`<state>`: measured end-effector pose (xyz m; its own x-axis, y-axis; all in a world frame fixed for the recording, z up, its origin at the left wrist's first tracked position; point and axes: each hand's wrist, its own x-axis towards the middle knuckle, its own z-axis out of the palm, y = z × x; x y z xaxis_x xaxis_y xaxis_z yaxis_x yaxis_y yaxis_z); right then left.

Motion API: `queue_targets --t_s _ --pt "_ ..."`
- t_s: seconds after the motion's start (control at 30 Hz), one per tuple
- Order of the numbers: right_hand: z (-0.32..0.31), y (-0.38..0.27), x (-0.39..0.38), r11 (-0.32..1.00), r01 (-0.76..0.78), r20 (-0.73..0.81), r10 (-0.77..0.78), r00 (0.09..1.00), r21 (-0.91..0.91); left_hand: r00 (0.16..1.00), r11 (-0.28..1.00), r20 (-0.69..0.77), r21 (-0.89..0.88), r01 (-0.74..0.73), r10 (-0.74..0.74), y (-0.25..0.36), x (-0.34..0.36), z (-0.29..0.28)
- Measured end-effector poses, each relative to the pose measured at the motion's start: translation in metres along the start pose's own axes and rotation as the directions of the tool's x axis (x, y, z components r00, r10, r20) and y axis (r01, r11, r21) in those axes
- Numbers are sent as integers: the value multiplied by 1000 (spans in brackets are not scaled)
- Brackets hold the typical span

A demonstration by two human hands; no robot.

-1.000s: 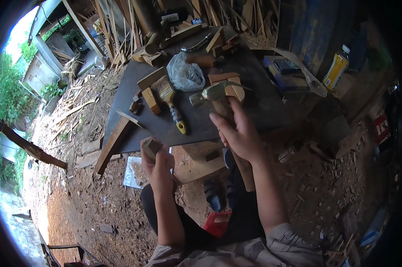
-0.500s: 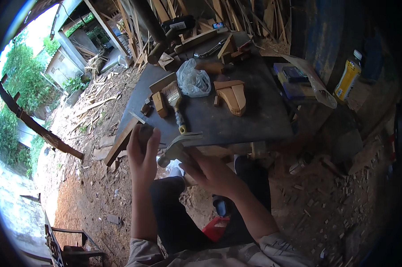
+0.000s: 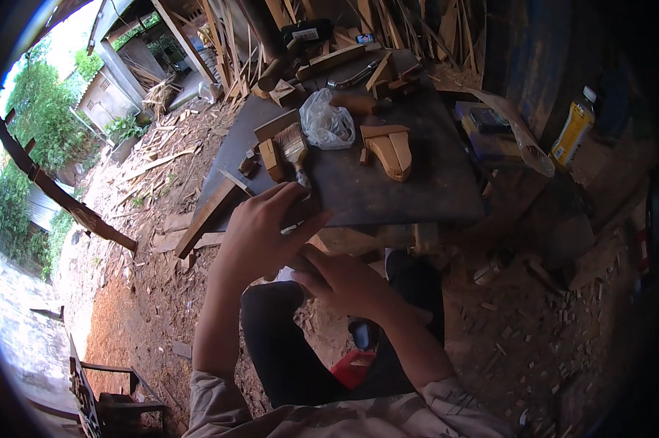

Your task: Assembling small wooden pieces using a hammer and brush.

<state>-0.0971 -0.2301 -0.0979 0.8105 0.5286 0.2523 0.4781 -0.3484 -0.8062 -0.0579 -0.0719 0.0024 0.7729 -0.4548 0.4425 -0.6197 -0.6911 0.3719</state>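
Observation:
My left hand [image 3: 260, 226] is over the near edge of the dark table [image 3: 435, 186], fingers curled down around a small dark block [image 3: 300, 210]. Close below it, my right hand [image 3: 348, 285] is closed on a hammer, whose head is now hidden behind my hands. Just beyond my left fingers lies a paint brush [image 3: 293, 142], its handle partly covered. A wooden block [image 3: 271, 160] rests beside the bristles. Farther right on the tabletop are a crumpled clear plastic bag [image 3: 326, 120] and a shaped, curved wooden piece [image 3: 389, 153].
A wooden bar [image 3: 205, 223] juts from the table's left corner. Wood offcuts and a metal tool [image 3: 355, 75] lie at the back. A yellow bottle [image 3: 574, 130] stands at the right. Wood scraps litter the ground around my legs, with a red object [image 3: 351, 369] between my feet.
My left hand has moved right and turned over, back of the hand upward, still around the dark block. It now covers the hammer head, which showed before. The view has shifted slightly.

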Motion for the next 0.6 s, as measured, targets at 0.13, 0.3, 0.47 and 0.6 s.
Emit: queue_targets --t_s 0.13,0.3,0.47,0.6 --pt "-6 -5 -2 992 -90 55 94 994 -84 1000 999 20 49 -1 0 -1 -1 1" --pt "-11 -8 -6 997 -58 81 62 995 -56 1000 1000 17 9 22 -22 -3 -1 8" --pt "-13 -6 -8 988 -96 96 108 989 -123 1000 999 2 27 24 -24 -4 0 17" --pt "-14 -3 -8 996 -64 83 68 994 -54 1000 1000 17 12 -13 13 -5 -3 20"
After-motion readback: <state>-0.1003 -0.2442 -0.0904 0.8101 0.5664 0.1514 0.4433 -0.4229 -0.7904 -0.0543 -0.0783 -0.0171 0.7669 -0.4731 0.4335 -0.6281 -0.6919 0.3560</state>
